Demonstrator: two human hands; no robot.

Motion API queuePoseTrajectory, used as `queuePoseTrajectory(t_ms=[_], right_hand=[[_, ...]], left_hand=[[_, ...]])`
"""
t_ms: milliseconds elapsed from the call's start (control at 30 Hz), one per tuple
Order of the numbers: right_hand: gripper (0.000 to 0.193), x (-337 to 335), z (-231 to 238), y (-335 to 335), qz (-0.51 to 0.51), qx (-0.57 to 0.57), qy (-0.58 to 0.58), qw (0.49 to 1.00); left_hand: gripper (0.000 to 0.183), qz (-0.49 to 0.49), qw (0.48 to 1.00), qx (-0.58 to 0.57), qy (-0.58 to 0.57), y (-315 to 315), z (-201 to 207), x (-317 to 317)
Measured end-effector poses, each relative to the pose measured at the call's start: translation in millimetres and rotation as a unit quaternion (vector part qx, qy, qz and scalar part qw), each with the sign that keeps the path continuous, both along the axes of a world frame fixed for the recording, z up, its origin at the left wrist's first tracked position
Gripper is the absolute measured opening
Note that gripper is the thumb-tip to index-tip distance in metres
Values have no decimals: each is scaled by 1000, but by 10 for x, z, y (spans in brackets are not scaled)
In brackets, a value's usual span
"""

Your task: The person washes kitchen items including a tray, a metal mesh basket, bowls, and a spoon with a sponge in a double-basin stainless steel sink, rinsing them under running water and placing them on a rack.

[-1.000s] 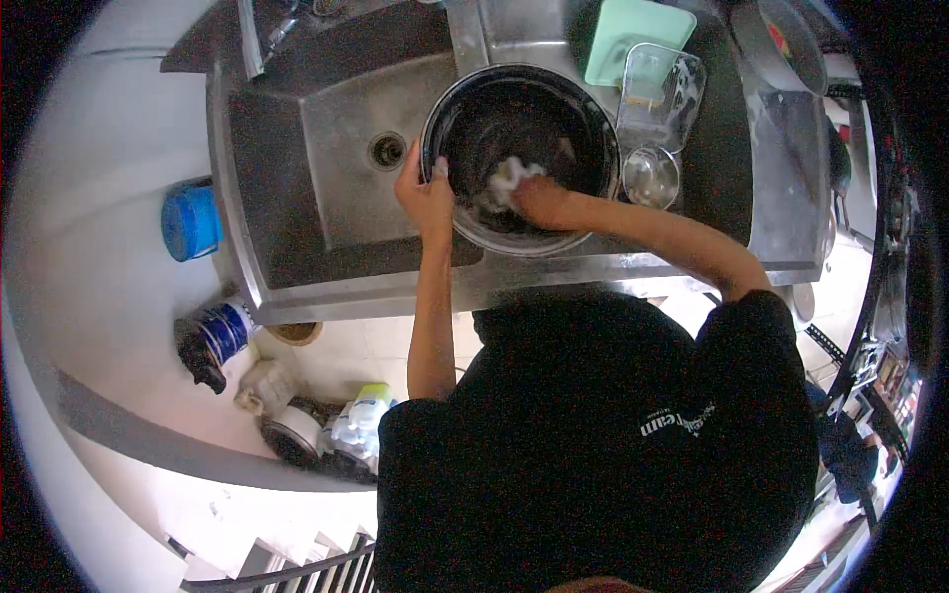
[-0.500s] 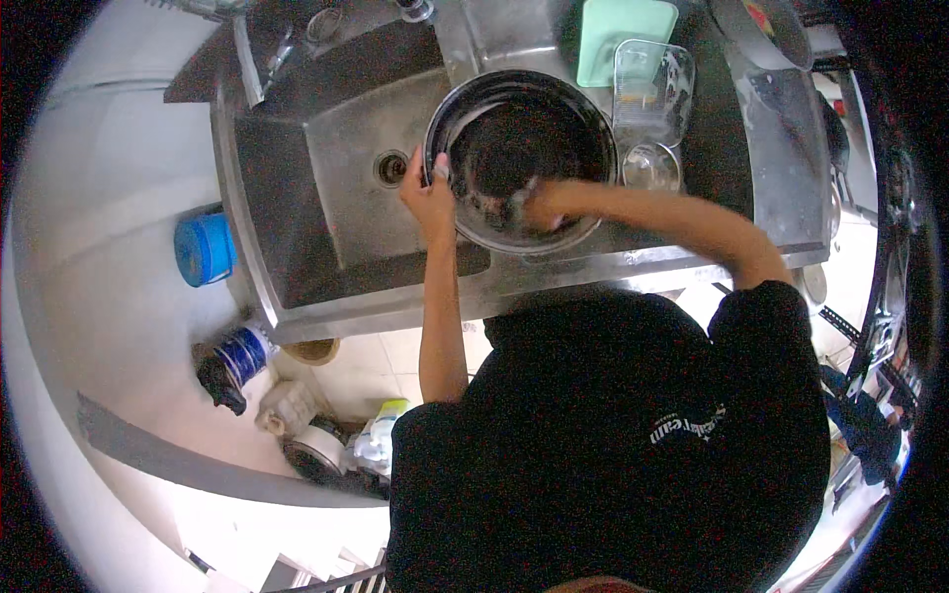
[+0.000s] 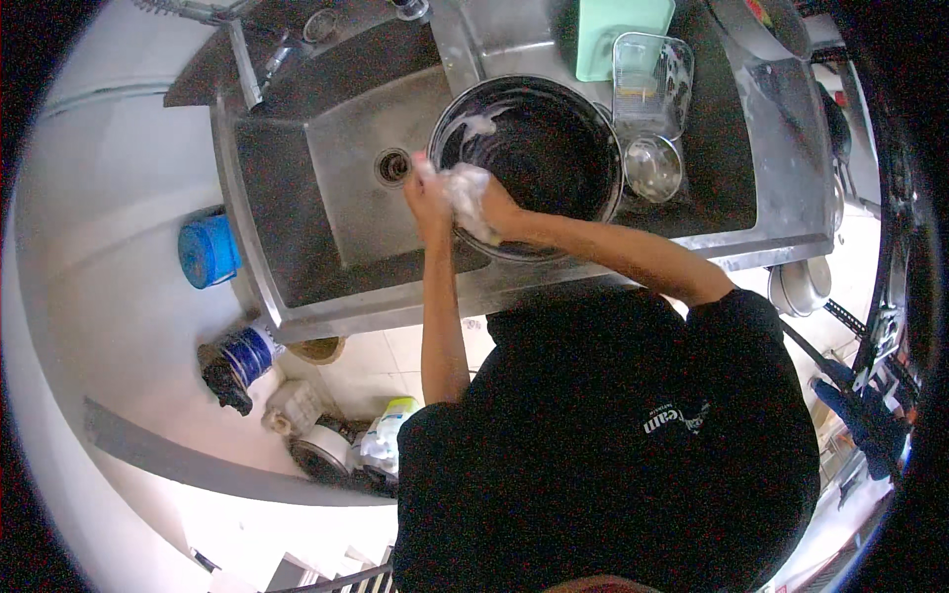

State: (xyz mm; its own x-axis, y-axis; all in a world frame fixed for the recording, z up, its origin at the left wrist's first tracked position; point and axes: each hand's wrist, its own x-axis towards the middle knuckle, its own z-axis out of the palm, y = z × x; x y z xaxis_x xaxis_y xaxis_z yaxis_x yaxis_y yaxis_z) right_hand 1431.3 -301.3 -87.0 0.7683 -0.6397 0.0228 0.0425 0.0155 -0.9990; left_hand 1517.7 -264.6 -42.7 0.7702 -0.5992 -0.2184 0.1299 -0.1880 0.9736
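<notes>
"In the double metal sink [image 3: 361, 124], which vessel is largest?"

"A round, dark basin [image 3: 554, 163], central; to its far right, a green board [image 3: 615, 35], then a clear rectangular tray [image 3: 654, 117]."

"And the hands?"

"Right hand [image 3: 502, 211]: closed on a white, foamy wad [image 3: 467, 190] at the basin's near left rim. Left hand [image 3: 431, 204]: curled at that rim; foam hides whether it pinches anything."
</notes>
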Motion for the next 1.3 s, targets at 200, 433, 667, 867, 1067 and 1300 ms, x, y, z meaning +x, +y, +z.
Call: queuePoseTrajectory(t_ms=[200,433,667,867,1067,1300], right_hand=[[22,57,264,-212,8,183,124,975],[22,-162,152,-158,227,-575,403,675],[39,-976,544,-1142,529,-468,440,555],[19,-676,-42,-901,301,-641,130,694],[27,-376,-922,-959,323,702,-318,549],[33,-909,27,-1141,-240,658,-453,-551]], left_hand=[[23,-10,995,-3,-99,-61,75,-99],[24,5,999,-15,-36,-112,266,-133],[44,-23,985,-13,-173,-116,118,-78],[44,-66,990,50,-118,-291,284,-74],[43,-147,982,11,-115,-394,22,-59],[46,-97,981,-21,-166,-555,451,-2]])
